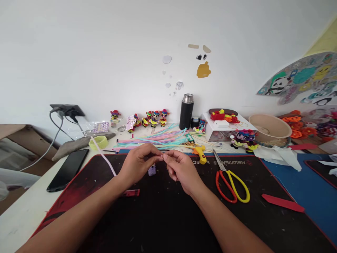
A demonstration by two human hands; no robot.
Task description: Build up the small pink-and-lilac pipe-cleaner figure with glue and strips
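My left hand [140, 162] and my right hand [180, 167] meet fingertip to fingertip above the dark mat [163, 218]. Each is closed in a pinch; what sits between the fingertips is too small to make out. Just below them on the mat lies a small purple fuzzy piece [152, 170], partly covered by my left hand. A flat red strip [133, 193] lies by my left wrist. To the right of my right hand rest scissors [223, 172] with one red and one yellow handle, blades slightly apart. A yellow glue gun [201, 154] lies behind my right hand.
Pastel pipe cleaners [158, 137] are piled behind the hands. Farther back stand a black thermos [186, 112], small dolls [155, 118] and a white box [218, 131]. A phone [68, 170] and yellow tape roll [98, 142] lie left, a beige bowl [271, 128] right.
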